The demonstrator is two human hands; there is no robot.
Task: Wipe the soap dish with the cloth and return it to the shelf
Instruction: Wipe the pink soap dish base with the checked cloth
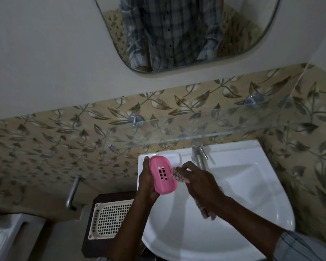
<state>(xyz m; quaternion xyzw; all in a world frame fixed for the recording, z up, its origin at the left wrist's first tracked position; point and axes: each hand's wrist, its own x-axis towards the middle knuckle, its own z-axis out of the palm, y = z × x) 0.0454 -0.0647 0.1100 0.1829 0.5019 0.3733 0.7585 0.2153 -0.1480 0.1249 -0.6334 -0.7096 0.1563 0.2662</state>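
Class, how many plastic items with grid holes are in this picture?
2. The pink soap dish is held by the left hand over the sink; the cream basket sits lower left, beside the sink. The dim room could hide others.

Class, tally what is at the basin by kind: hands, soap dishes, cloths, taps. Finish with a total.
Hands: 2, left hand and right hand
Pink soap dish: 1
Striped cloth: 1
Tap: 1
Total: 5

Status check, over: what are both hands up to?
Left hand grips pink soap dish over sink. Right hand pinches striped cloth against dish's edge. Tap just behind; glass shelf above.
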